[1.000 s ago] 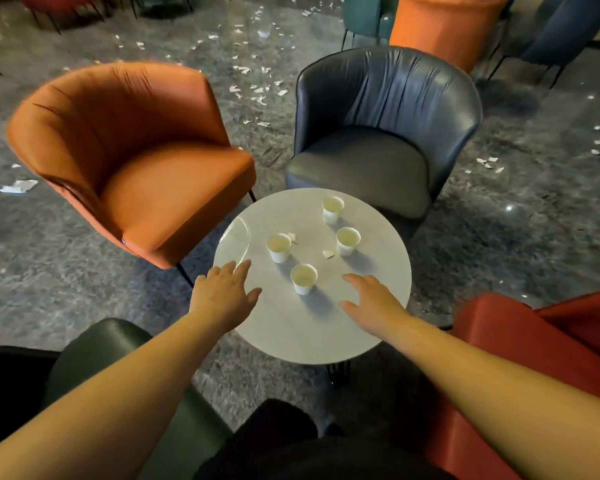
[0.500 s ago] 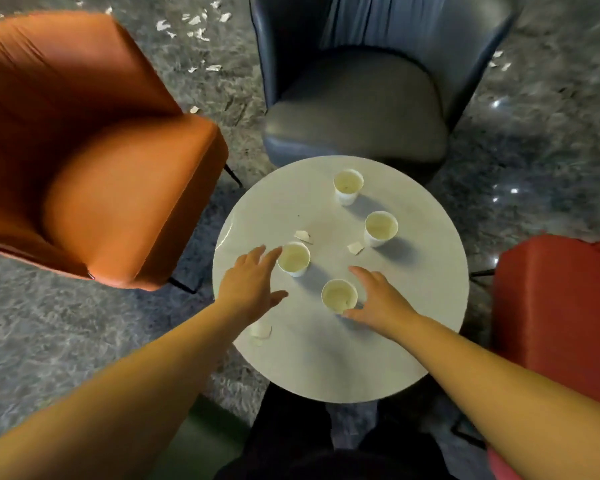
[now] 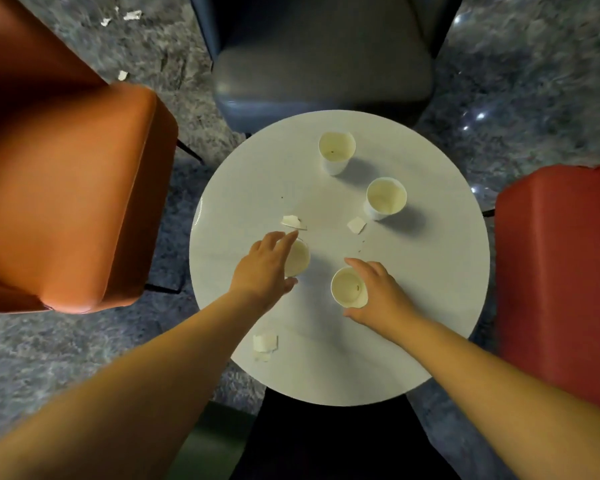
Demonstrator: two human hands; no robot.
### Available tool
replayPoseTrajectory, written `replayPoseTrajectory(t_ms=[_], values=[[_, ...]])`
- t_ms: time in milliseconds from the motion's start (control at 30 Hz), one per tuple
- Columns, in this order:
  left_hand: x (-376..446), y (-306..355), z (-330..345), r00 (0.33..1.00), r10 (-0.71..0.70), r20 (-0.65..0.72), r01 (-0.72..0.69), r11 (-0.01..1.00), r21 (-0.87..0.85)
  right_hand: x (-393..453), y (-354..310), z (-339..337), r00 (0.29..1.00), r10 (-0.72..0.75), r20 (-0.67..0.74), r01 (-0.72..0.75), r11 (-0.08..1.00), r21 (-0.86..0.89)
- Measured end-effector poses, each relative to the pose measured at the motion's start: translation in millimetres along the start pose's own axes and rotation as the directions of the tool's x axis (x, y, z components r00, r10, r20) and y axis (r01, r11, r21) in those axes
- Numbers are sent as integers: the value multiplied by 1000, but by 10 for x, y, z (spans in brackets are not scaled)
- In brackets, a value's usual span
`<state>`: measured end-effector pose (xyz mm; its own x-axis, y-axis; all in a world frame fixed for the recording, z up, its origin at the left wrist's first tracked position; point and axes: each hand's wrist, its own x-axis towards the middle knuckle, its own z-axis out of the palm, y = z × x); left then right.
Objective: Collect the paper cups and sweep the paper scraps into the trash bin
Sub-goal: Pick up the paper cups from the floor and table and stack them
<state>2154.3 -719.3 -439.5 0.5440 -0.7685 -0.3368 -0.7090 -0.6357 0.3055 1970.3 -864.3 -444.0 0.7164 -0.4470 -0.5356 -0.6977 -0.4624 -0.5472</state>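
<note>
Two cups are nearly ours, our right hand point(image 3: 378, 294) curling round one cup point(image 3: 349, 287), left hand point(image 3: 265, 268) spread wide at another cup point(image 3: 297, 258), so we judge either could tip near the table point(image 3: 430, 306) edge.

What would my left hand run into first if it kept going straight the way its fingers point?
The left hand points up and to the right, with a paper cup partly under its fingers. Straight past the fingertips lies a torn paper scrap, likely the first thing met, though the hand's height above the round table is unclear.
</note>
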Motion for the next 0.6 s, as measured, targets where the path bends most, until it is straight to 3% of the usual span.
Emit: replayPoseTrajectory(t_ms=[100,167,233,300,433,600], values=[[-15,57,-81,999,-42,-19,40,995,-87,20,26,3,1000,-8,11,8,1000,15],[-48,157,-182,989,-85,-120,55,970,-235,17,46,-16,1000,1,0,-1,1000,23],[-98,306,-297,965,-109,-239,5,917,-398,18,66,-43,1000,13,-18,-12,998,64],[-163,469,-391,960,-83,-269,-55,883,-466,38,69,-69,999,36,-22,-34,996,85],[-257,673,-433,985,32,-168,-108,876,-469,83,67,-120,996,85,13,-85,996,19],[-208,805,-306,986,124,-111,-157,916,-368,-23,266,-240,994,107,24,-109,979,173]])
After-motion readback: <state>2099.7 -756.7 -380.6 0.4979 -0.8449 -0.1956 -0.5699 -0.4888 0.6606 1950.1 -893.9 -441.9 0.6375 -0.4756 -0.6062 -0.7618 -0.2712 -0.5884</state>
